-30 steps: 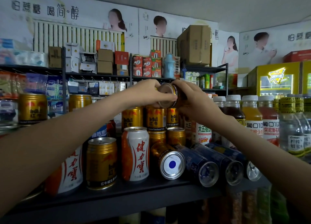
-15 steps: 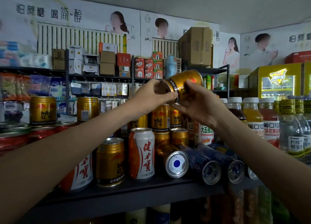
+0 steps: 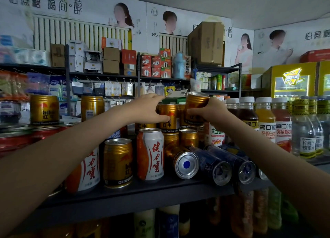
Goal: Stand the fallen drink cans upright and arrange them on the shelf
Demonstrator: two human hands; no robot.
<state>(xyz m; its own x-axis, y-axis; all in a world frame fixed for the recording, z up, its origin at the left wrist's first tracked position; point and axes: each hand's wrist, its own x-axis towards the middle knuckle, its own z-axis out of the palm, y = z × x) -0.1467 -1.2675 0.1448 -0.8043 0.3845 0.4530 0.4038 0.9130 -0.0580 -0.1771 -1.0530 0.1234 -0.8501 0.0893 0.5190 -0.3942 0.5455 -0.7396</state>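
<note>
My right hand (image 3: 209, 111) grips a gold can (image 3: 195, 105), nearly upright, on the second tier of stacked gold cans. Beside it, my left hand (image 3: 148, 109) curls round another gold can (image 3: 167, 119) standing on that tier. On the dark shelf (image 3: 142, 193) below, a gold can (image 3: 182, 160) lies on its side with its silver base toward me. Two dark blue cans (image 3: 212, 163) (image 3: 237, 164) lie fallen to its right. A white-and-orange can (image 3: 150, 153) and a gold can (image 3: 117, 161) stand upright at the front.
Bottled drinks (image 3: 266, 125) stand in a row to the right. More gold cans (image 3: 44, 110) sit on red cans at the left. Behind are shelves with boxes (image 3: 110, 60), a large carton (image 3: 207, 43) and a yellow fridge (image 3: 292, 80).
Both hands held one gold can tilted in the air. Now my right hand alone holds it nearly upright on the stack, and my left hand has moved down to the neighbouring can.
</note>
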